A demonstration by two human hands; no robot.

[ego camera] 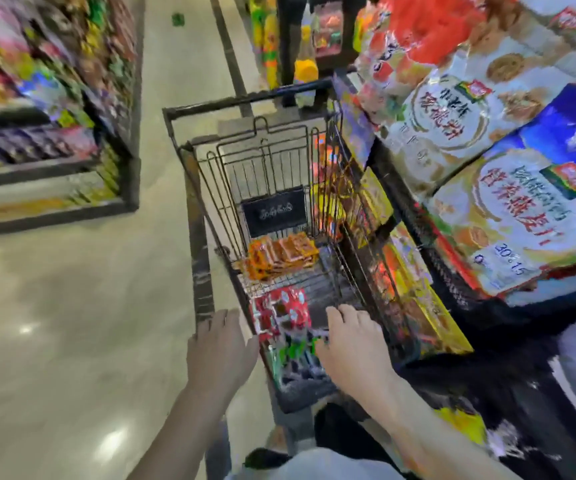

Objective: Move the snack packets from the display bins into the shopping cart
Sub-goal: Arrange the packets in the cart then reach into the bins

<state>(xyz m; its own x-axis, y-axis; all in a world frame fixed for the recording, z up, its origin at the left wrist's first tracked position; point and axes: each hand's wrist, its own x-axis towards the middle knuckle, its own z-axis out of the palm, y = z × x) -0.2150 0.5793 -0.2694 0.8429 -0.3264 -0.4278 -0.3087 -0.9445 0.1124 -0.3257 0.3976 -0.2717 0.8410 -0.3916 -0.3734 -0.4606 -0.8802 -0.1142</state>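
A black wire shopping cart (189, 161) stands in the aisle in front of me. Inside it lie orange snack packets (279, 254), red packets (283, 310) nearer me, and green and dark packets (297, 355) at the near end. My left hand (220, 344) rests on the cart's near left rim with its fingers fairly straight, holding no packet. My right hand (352, 341) hovers over the near right side of the cart, fingers loosely bent, with nothing in it. The view is blurred.
Display bins on the right hold large white biscuit bags (453, 109) and blue ones (539, 202), with yellow packets (418, 289) lower down against the cart's side. Snack shelves (47, 98) line the left. A person (293, 29) stands beyond the cart.
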